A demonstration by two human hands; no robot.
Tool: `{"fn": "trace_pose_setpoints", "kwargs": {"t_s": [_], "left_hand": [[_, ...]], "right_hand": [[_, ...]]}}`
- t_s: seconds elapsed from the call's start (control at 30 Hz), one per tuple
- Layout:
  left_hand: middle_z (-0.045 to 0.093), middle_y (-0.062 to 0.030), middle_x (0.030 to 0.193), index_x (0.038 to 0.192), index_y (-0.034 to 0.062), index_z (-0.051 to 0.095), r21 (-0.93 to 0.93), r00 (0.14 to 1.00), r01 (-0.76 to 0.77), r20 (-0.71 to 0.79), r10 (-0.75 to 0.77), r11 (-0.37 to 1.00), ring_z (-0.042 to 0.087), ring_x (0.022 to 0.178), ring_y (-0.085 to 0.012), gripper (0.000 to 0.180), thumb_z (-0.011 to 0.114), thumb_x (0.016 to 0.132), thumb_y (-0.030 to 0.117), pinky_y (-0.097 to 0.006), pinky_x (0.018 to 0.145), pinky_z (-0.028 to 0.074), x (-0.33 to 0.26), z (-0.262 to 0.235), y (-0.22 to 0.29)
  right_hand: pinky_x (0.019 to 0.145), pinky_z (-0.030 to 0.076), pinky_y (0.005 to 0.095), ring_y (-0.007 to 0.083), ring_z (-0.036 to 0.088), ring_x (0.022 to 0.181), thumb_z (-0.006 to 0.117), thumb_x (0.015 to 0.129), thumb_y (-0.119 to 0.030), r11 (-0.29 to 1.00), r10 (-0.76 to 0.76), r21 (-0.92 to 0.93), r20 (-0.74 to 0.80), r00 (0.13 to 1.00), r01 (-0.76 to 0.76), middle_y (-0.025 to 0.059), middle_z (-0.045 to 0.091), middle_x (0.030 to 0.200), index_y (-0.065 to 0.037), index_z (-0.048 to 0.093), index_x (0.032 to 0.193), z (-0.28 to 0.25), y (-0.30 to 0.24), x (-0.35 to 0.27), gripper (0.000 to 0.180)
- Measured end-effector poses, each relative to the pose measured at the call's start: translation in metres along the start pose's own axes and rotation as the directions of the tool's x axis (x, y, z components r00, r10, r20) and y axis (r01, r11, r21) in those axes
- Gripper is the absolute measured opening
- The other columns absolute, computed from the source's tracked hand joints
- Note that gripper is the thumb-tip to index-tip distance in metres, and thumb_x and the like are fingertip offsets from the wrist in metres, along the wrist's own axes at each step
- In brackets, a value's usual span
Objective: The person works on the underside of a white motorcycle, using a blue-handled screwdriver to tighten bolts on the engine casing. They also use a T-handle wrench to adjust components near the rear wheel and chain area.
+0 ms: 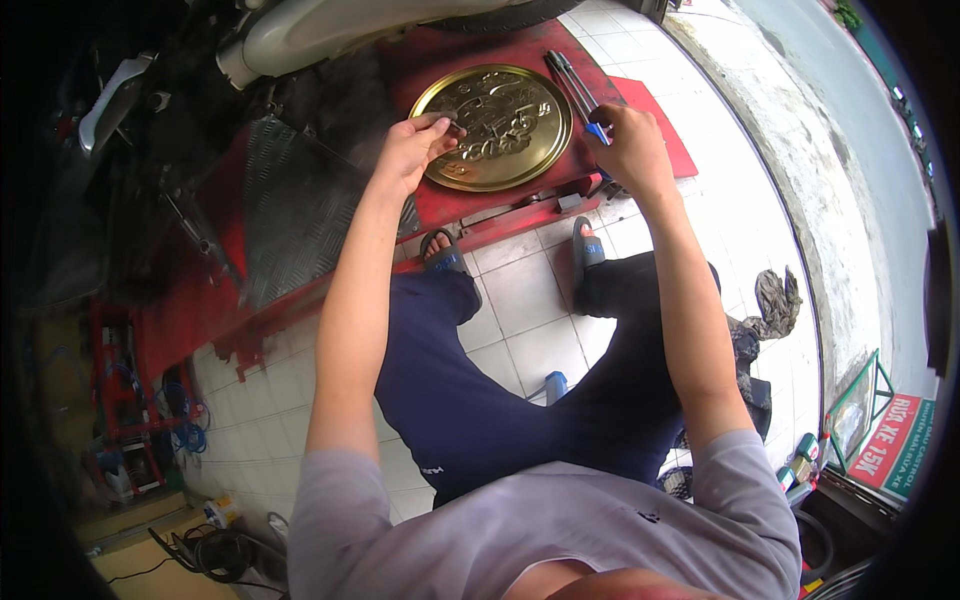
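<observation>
Gold-coloured tray (520,165) rests on a red platform (440,207) beside a motorcycle (300,45), two bare hands at work around it. The left hand (415,152), over the tray's left side, pinches a small dark part (457,127) between thumb and fingers. The right hand (632,147), just past the tray's right rim, curls its fingers around a blue piece (598,132) beside long silver tools (572,82). Those fingers hide most of the piece, so how firmly it is held cannot be told.

The step in hand appears to be sorting out small part and tool, one to each hand. The next move seems to call for a steady pinch on the left and a clean lift on the right, without dragging the blue piece against the silver tools.

The platform's near edge runs just ahead of the sandals (445,260), and the tray's near rim sits close to it, leaving little margin. On the left, a ridged metal plate (290,220) and the motorcycle crowd the reach. The easiest room appears to be above the tray, between the hands, and rightward over the white tiles (740,190).
</observation>
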State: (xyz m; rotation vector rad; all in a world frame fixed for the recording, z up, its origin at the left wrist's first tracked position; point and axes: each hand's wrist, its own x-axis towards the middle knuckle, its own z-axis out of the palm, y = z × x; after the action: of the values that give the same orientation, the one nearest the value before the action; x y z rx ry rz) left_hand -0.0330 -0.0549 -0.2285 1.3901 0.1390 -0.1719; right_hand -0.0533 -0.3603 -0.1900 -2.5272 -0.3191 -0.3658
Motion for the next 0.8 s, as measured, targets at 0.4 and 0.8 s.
{"fn": "trace_pose_setpoints", "kwargs": {"t_s": [0.4, 0.8], "left_hand": [[0.065, -0.0037, 0.092, 0.105, 0.0042, 0.064, -0.291, 0.998, -0.028, 0.048, 0.044, 0.956, 0.064, 0.087, -0.0155, 0.016, 0.059, 0.094, 0.015, -0.022, 0.07, 0.052, 0.0, 0.001, 0.005], [0.064, -0.0061, 0.093, 0.101, 0.0021, 0.063, -0.4, 0.991, -0.131, -0.086, 0.106, 0.907, 0.062, 0.085, -0.0166, 0.011, 0.062, 0.09, 0.005, -0.028, 0.077, 0.052, 0.007, -0.013, -0.001]], "right_hand": [[0.074, 0.051, 0.044, 0.0338, 0.061, 0.09, 0.059, 0.075, -0.009, 0.964, -0.058, -0.265, -0.098, 0.993, 0.031, 0.0139, 0.063, 0.087, -0.015, 0.067, 0.102, 0.022, 0.011, 0.013, 0.029], [0.061, 0.05, 0.027, 0.0146, 0.062, 0.076, 0.048, 0.066, 0.001, 0.832, -0.124, 0.553, 0.236, 0.964, -0.029, 0.011, 0.065, 0.094, 0.008, 0.062, 0.106, -0.049, 0.01, -0.01, 0.043]]}}
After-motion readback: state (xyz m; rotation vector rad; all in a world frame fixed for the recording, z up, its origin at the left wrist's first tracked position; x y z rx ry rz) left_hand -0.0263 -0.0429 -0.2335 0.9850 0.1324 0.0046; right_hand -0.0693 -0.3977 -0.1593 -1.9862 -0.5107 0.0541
